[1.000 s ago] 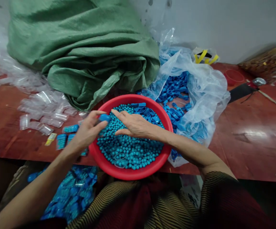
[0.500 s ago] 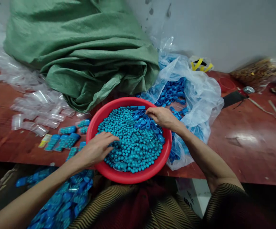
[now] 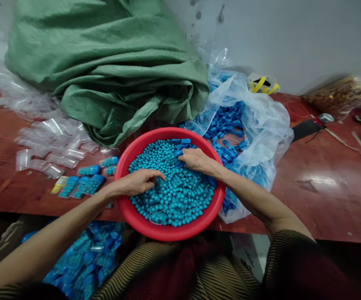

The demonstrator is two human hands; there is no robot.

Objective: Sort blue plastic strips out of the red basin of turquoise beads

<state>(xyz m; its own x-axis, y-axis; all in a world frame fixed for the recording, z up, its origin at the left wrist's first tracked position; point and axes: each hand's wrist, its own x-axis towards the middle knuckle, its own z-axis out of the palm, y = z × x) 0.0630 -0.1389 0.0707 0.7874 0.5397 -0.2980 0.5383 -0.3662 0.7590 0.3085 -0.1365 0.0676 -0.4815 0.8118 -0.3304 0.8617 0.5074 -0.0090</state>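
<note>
A red basin point(image 3: 124, 208) holds many small turquoise beads point(image 3: 174, 200), with several blue plastic caps point(image 3: 182, 141) heaped along its far right side. My left hand point(image 3: 141, 182) is over the left part of the beads, its index finger stretched out and the other fingers curled; what they hold, if anything, is hidden. Over the caps, my right hand point(image 3: 195, 160) has its fingers pinched together at a blue cap point(image 3: 178, 153). A clear, oval-mouthed container point(image 3: 157, 217) lies among the beads near the basin's front.
Left of the basin lie several bead-filled, blue-capped containers point(image 3: 82, 186) and clear empty ones point(image 3: 51, 156). A green sack point(image 3: 114, 71) stands behind. To the right are a plastic bag of blue caps point(image 3: 261, 121) and a dark-bladed knife point(image 3: 305, 129). More filled containers point(image 3: 83, 258) are below the table edge.
My right hand has moved left and slightly down across the caps. My left hand has shifted a little right, its index finger now pointing out over the beads.
</note>
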